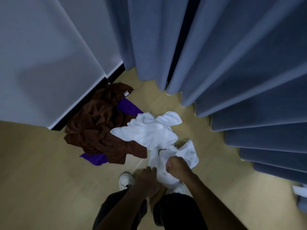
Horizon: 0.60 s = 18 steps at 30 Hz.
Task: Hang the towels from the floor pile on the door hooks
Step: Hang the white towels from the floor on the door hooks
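We see the white towel (149,130) crumpled on the floor (41,163), its long axis running from our shoes (126,180) up toward the blue curtain (232,63). It overlaps the brown towel (99,127), which covers a purple one (127,107). Our right hand (177,167) grips the white towel's near end in a fist. Our left hand (147,177) touches that end; we cannot tell its grip.

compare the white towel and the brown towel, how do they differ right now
The white towel is being gripped at its near end by the right hand; the brown towel lies untouched. The white one is spread out towards the curtain, the brown one bunched near the wall, over a purple towel. Both are crumpled on the floor.
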Motion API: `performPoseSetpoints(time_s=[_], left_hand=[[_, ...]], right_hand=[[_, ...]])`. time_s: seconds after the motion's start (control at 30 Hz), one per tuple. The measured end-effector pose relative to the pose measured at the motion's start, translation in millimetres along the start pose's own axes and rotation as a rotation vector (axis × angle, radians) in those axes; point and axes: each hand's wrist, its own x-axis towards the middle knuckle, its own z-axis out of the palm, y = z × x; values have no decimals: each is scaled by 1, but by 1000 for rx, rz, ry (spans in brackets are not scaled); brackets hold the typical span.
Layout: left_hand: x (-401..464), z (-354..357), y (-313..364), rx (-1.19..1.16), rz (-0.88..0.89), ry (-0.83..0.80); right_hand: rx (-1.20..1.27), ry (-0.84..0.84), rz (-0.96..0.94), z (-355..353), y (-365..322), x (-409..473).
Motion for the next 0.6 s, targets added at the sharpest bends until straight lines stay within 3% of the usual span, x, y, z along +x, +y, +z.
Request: performPoseSetpoints(time_s=[0.23, 0.3, 0.43, 0.6], left_hand=[[-139, -145, 43, -92, 9, 205], [-166, -183, 48, -118, 96, 249], [-211, -246, 37, -35, 101, 308], [-274, -308, 31, 2, 41, 537]], right_hand=[[99, 111, -382, -94, -93, -179], [112, 160, -459, -120, -123, -218], [201, 333, -598, -165, -172, -277], [228, 365, -683, -204, -219, -313]])
